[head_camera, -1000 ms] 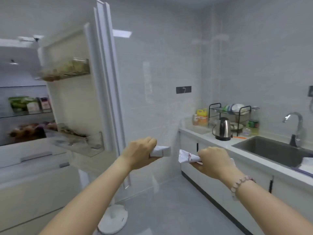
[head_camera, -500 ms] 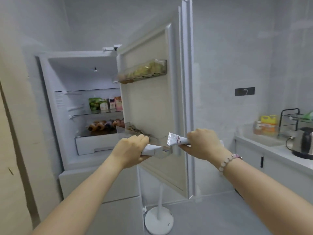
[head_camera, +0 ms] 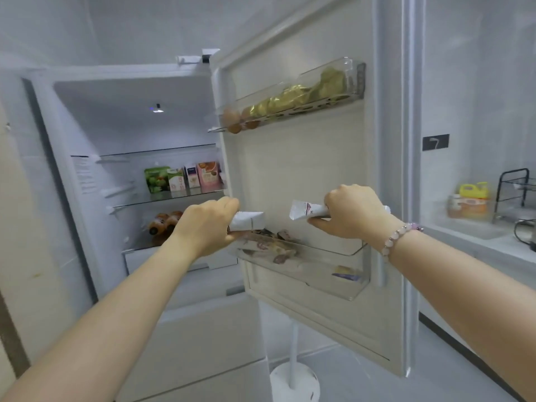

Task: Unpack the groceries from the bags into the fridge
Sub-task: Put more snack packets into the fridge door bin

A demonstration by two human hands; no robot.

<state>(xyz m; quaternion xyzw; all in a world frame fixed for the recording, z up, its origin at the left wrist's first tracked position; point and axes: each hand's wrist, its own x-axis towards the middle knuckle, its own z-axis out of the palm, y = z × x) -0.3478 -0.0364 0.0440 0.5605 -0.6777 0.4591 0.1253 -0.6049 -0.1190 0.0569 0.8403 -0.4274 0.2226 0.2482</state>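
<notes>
The white fridge (head_camera: 121, 82) stands open, its door (head_camera: 319, 158) swung out to the right. My left hand (head_camera: 207, 224) grips a white tube-like packet (head_camera: 251, 220) just above the left end of the lower door bin (head_camera: 342, 281). My right hand (head_camera: 352, 211) grips a second white packet with red print (head_camera: 306, 210) above the same bin's right half. That bin holds several wrapped items. The upper door bin (head_camera: 348, 71) holds eggs and gold-wrapped packs.
Cartons and a green pouch (head_camera: 156, 179) stand on the middle shelf, bottles (head_camera: 164, 221) lie on the shelf below. A counter (head_camera: 493, 242) with a yellow bottle (head_camera: 474, 191) and black rack lies right. A white round stand base (head_camera: 294, 381) sits on the floor under the door.
My view has swung left from the counter to the fridge. Both hands, each still holding a packet, have moved up to the lower door bin.
</notes>
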